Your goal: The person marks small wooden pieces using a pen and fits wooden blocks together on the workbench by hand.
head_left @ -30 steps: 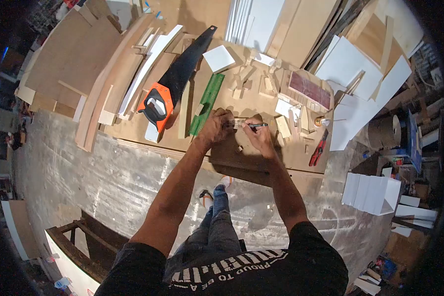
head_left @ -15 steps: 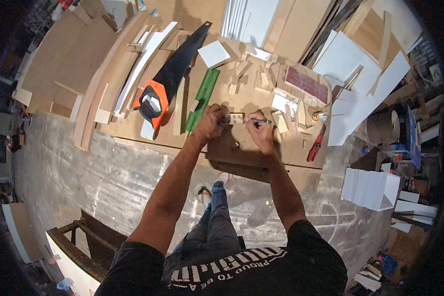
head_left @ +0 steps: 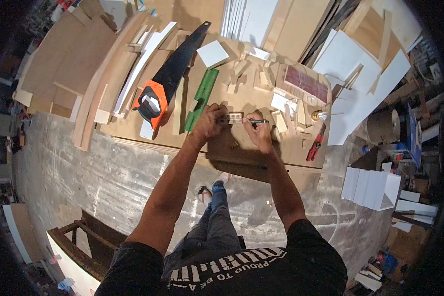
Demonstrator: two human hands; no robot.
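Block (head_left: 235, 118): small, pale, oblong, wood by the look of it. Dark spots in rows along the upward face; too small to tell whether holes or marks. Long side runs left to right. Left end under the fingers of the left hand (head_left: 211, 121), so full length hidden; right end bare. Whether it rests flat or is held slightly raised, cannot tell.

Pen (head_left: 260, 121): slim, dark, with a lighter stretch along the barrel. Gripped in the right hand (head_left: 258, 133), just right of the block. Lies nearly level, back end jutting right. Left end among the fingers; contact with block unclear.
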